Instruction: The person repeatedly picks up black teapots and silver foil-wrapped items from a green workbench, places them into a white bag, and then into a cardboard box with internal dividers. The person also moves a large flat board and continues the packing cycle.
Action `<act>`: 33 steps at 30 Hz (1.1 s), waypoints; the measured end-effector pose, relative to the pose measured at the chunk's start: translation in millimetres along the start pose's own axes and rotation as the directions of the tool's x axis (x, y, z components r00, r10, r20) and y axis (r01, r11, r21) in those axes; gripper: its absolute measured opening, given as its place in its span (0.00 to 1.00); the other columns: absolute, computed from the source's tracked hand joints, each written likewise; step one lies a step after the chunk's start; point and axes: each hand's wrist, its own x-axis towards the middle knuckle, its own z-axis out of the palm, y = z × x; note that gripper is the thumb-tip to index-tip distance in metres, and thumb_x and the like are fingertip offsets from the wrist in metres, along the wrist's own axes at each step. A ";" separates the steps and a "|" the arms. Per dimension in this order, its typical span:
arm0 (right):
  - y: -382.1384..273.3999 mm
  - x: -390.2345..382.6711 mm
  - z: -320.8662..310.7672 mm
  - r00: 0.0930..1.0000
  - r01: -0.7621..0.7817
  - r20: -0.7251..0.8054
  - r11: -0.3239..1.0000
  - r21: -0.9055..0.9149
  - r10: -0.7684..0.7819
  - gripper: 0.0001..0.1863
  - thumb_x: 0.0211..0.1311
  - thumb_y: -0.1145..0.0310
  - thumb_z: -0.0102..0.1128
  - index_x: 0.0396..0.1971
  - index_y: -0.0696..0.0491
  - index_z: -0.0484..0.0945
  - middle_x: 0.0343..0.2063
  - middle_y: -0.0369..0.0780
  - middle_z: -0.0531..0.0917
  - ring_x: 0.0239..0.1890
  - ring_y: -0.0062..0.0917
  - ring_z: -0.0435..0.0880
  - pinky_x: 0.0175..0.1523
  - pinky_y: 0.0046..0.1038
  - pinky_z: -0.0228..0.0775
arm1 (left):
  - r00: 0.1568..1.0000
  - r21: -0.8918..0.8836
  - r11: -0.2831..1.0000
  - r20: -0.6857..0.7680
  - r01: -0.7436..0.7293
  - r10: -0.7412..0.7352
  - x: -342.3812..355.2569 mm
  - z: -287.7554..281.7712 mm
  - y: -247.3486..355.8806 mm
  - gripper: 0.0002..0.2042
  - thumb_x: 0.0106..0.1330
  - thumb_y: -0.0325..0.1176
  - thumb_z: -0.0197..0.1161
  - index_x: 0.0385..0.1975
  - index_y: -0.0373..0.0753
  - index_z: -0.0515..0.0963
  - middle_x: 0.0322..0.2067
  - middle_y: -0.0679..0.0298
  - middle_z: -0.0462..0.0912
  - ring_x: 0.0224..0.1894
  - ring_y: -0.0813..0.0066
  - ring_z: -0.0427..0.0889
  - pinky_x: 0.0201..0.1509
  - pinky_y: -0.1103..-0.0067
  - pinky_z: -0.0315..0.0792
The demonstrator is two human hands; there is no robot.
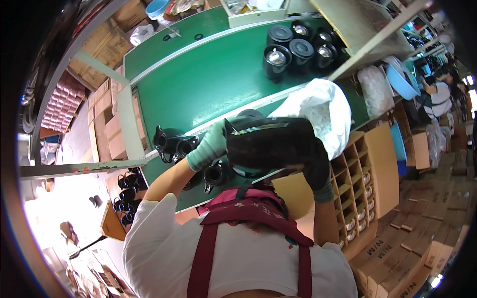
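Black and glossy, the jug (271, 146) lies on its side in the middle of the frame, above the near edge of the green bench (198, 94), with its long body running left to right; whether its underside touches the bench cannot be told. Both hands hold it, one at each end. The left hand (213, 141), in a pale glove, has its fingers against the left end, some of them hidden behind the body. The right hand (318, 166), in a dark glove, grips the right end, but dark on dark the exact curl of its fingers cannot be told.

By its look the jug should be stiff and hollow, bulky rather than very heavy, and smooth enough to slip or show scratches; whether it would break is hard to judge. A two-handed hold at the ends, palms flat to the walls, seems the safest, keeping off the pale strip along its upper side.

Small black pots (216, 174) stand close by at lower left, a white bag (335, 116) just to the right, and dark canisters (301, 49) at upper right
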 end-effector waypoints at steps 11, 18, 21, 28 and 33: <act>38.4 308.6 141.6 0.841 0.515 0.235 0.589 -0.623 -0.487 0.25 0.43 0.60 0.74 0.45 0.49 0.80 0.63 0.46 0.64 0.62 0.47 0.64 0.65 0.44 0.58 | 0.772 -0.070 0.952 -0.569 0.297 -0.282 13.4 -75.0 -179.7 0.19 0.68 0.35 0.60 0.55 0.31 0.71 0.42 0.59 0.78 0.40 0.74 0.79 0.45 0.79 0.74; 173.3 460.1 182.1 0.957 0.245 0.233 0.052 -0.968 -0.171 0.22 0.60 0.65 0.52 0.56 0.43 0.75 0.67 0.45 0.59 0.66 0.50 0.58 0.64 0.55 0.54 | 0.930 -0.121 0.951 -0.205 0.286 -0.305 -25.1 -29.4 -77.2 0.15 0.66 0.27 0.59 0.51 0.32 0.76 0.40 0.59 0.82 0.44 0.73 0.81 0.53 0.78 0.71; 186.0 466.0 165.8 0.974 0.202 0.178 0.173 -0.964 -0.143 0.29 0.61 0.63 0.49 0.63 0.57 0.65 0.68 0.52 0.57 0.68 0.54 0.54 0.67 0.57 0.50 | 0.895 -0.174 0.902 -0.151 0.394 -0.420 -33.0 -8.9 -94.6 0.14 0.66 0.26 0.59 0.50 0.32 0.76 0.44 0.57 0.82 0.47 0.72 0.80 0.55 0.77 0.71; 86.3 245.3 84.9 0.731 0.583 0.064 0.572 -0.577 -0.680 0.25 0.49 0.67 0.68 0.51 0.48 0.76 0.56 0.41 0.73 0.57 0.36 0.73 0.59 0.38 0.67 | 0.898 -0.227 0.882 -0.059 0.414 -0.436 -5.7 34.4 -75.8 0.12 0.68 0.25 0.56 0.49 0.31 0.77 0.44 0.57 0.81 0.44 0.72 0.82 0.50 0.76 0.74; 159.1 16.2 -64.1 0.609 -0.065 -0.782 0.974 -0.217 -0.134 0.21 0.54 0.79 0.62 0.50 0.55 0.76 0.48 0.41 0.79 0.50 0.30 0.78 0.53 0.30 0.71 | 0.969 0.124 0.979 0.209 -0.160 0.132 83.8 85.6 -40.8 0.16 0.60 0.22 0.60 0.49 0.34 0.77 0.44 0.54 0.81 0.46 0.57 0.81 0.51 0.72 0.73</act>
